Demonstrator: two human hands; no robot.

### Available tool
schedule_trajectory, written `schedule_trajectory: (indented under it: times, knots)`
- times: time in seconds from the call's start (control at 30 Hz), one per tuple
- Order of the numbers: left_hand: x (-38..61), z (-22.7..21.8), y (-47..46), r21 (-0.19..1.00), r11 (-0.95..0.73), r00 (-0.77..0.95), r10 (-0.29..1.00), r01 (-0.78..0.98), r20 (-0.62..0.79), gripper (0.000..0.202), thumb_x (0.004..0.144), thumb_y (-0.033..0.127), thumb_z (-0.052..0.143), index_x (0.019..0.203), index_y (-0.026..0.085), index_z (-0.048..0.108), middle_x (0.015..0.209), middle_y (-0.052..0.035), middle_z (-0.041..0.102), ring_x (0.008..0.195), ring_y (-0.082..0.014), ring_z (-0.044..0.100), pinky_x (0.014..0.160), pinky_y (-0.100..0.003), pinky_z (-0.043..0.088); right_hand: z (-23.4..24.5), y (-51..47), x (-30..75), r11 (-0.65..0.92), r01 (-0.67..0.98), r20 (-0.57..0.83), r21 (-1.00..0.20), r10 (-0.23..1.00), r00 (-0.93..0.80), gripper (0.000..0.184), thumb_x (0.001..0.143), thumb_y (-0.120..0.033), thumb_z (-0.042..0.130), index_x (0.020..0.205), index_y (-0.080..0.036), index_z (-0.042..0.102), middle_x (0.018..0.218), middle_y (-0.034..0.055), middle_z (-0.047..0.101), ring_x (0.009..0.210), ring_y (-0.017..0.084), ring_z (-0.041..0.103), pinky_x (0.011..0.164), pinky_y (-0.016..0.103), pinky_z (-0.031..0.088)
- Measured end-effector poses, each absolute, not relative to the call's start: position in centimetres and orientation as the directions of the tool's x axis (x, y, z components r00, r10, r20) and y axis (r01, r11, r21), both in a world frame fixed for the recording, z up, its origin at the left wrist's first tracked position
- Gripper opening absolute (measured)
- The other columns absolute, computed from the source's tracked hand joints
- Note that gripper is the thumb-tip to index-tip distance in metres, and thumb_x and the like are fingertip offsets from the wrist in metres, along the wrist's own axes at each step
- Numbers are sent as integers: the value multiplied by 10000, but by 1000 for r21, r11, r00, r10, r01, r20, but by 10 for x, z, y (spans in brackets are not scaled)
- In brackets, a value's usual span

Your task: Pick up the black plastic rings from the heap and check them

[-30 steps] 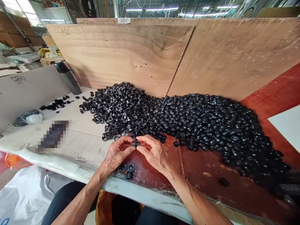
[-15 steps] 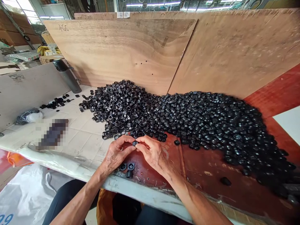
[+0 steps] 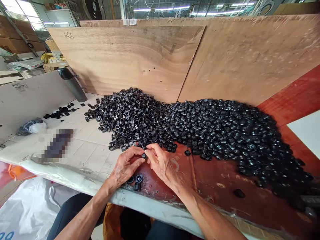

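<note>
My left hand (image 3: 126, 165) pinches a small black plastic part (image 3: 143, 155) between thumb and forefinger, low over the table's front half. Against the same part, from the other side, my right hand (image 3: 160, 162) has its thumb and fingertips closed together. The fingers cover much of the part, so its exact shape is hidden. Just beyond both hands lies a heap of black plastic rings (image 3: 130, 116), which runs into a heap of round black caps (image 3: 215, 126) on the right. A few loose black pieces (image 3: 138, 182) rest near the table edge below my left hand.
Plywood boards (image 3: 125, 56) stand upright behind the heaps. At the back left a dark grey bottle (image 3: 75, 87) leans near scattered black bits (image 3: 60, 111) and a plastic bag (image 3: 32, 126). Single black pieces (image 3: 239, 193) lie on the red-brown tabletop (image 3: 212, 180).
My right fingers have shifted slightly on the small black part, the fingertips now higher against it. My left hand keeps its pinch. The view has tilted up a little.
</note>
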State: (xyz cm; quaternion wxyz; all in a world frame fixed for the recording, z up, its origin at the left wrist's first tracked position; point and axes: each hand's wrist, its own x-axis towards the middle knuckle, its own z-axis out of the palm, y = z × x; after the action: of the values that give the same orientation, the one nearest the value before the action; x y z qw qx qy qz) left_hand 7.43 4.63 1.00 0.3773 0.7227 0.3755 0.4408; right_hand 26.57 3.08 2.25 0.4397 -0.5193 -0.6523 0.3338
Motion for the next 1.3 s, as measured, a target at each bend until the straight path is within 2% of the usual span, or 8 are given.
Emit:
schedule_trajectory:
  times: [0.17, 0.27, 0.47, 0.63, 0.77, 0.93, 1.07, 1.3]
  knots:
    - [75, 14, 45, 924, -324, 274, 925, 204, 264, 157, 936, 301, 728, 1059, 203, 726, 1072, -58, 758, 997, -199, 719, 893, -316, 597, 33, 28, 273, 280, 448, 220, -849, 958, -181, 168, 1001, -283, 558, 1050, -217, 704, 694, -21, 686, 614, 137, 643, 623, 224, 471]
    - [76, 16, 44, 934, -305, 282, 927, 187, 247, 174, 921, 307, 732, 1057, 198, 733, 1072, -62, 749, 979, -197, 711, 880, -312, 593, 37, 28, 275, 269, 554, 213, -788, 963, -164, 340, 1040, -332, 506, 788, -208, 698, 642, -1, 641, 571, 133, 577, 576, 239, 399]
    - [76, 13, 44, 964, -228, 278, 943, 135, 184, 208, 916, 334, 733, 1072, 197, 721, 1036, -49, 745, 853, -167, 704, 790, -289, 586, 35, 28, 273, 244, 509, 217, -826, 970, -114, 401, 1030, -405, 524, 706, -206, 651, 581, -26, 555, 553, 127, 507, 564, 239, 371]
    - [76, 15, 44, 988, -134, 265, 958, 76, 109, 248, 906, 374, 741, 1074, 194, 713, 1009, -49, 749, 832, -169, 700, 759, -282, 578, 37, 26, 274, 326, 476, 285, -817, 945, -158, 149, 952, -295, 621, 988, -204, 733, 781, 0, 714, 661, 142, 618, 641, 234, 442]
    - [76, 20, 43, 995, -87, 284, 956, 37, 73, 254, 899, 377, 749, 1075, 197, 718, 998, -42, 747, 855, -173, 699, 775, -282, 573, 40, 25, 275, 312, 578, 260, -754, 950, -174, 291, 1024, -300, 541, 794, -209, 696, 674, 0, 671, 606, 140, 593, 614, 243, 425]
    - [76, 19, 43, 996, -86, 263, 962, 20, 78, 246, 891, 370, 760, 1064, 199, 723, 993, -38, 746, 866, -171, 687, 801, -284, 563, 41, 24, 274, 334, 572, 288, -749, 942, -173, 259, 1020, -288, 549, 807, -217, 680, 710, -2, 690, 636, 143, 613, 647, 239, 451]
    - [76, 18, 42, 999, -50, 281, 959, 15, 44, 271, 892, 391, 764, 1073, 195, 715, 958, -38, 748, 813, -166, 683, 744, -275, 548, 39, 22, 273, 372, 518, 325, -770, 928, -183, 113, 977, -254, 602, 931, -210, 696, 800, 10, 722, 712, 153, 664, 683, 236, 478]
    - [75, 19, 41, 1000, 8, 295, 956, -13, -3, 319, 875, 430, 784, 1064, 183, 710, 887, -29, 753, 750, -154, 670, 675, -250, 515, 32, 23, 271, 387, 478, 335, -789, 922, -193, 68, 957, -233, 611, 973, -213, 674, 851, 19, 727, 748, 162, 676, 724, 249, 507]
